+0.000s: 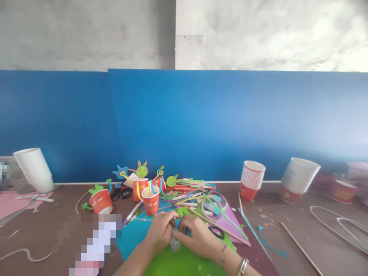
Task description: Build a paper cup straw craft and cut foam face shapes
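My left hand (162,231) and my right hand (197,234) meet over a green sheet (184,262), fingers bent and pinched together. Between them is a small, clear, whitish object (174,243), blurred and partly hidden by the fingers; its kind cannot be made out. A bracelet and a bangle circle my right wrist. Just beyond my left hand stands a red paper cup (150,203) with straws bent over its rim. Blue paper (128,241) lies under the left forearm. Scissors with black handles (216,232) lie to the right of my right hand.
Pipe cleaners and sticks (192,191) are heaped behind my hands. A decorated red cup (100,202) leans at left. Stacked cups (253,178) and taller white cups (299,176) stand at right. A loose stick (300,247) lies on the brown table; a blue partition (224,122) rises behind.
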Tool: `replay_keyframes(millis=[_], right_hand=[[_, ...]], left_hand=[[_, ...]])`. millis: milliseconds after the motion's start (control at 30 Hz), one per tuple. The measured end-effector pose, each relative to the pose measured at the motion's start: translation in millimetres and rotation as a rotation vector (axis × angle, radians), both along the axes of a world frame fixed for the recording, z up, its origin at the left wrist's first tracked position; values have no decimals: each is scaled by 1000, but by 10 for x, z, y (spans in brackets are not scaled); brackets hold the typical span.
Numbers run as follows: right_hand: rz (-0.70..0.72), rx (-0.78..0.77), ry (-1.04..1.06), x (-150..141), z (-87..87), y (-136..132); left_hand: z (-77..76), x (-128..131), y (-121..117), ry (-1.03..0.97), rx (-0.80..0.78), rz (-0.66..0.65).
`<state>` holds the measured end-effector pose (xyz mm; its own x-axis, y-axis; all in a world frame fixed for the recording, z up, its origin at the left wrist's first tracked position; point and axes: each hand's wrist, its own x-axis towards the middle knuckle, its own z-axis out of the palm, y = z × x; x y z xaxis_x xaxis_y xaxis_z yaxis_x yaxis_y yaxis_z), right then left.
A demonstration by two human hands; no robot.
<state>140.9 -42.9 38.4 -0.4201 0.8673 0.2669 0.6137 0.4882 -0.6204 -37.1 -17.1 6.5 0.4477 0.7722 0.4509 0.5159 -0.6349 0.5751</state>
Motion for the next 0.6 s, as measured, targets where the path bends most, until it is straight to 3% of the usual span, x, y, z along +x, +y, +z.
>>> replay_keyframes(millis=[200, 333, 467, 600], right_hand=[[-47, -20, -48, 39, 85, 4], [-35, -11, -89, 73, 110, 41], [-75, -72, -170, 234, 181, 97], [101, -177, -335, 367, 190, -80]], left_hand=[[52, 13, 16, -67, -80, 41], [93, 36, -18, -55, -131, -75], [60, 50, -3, -163, -381, -137], [-14, 35, 47, -238, -486, -119]])
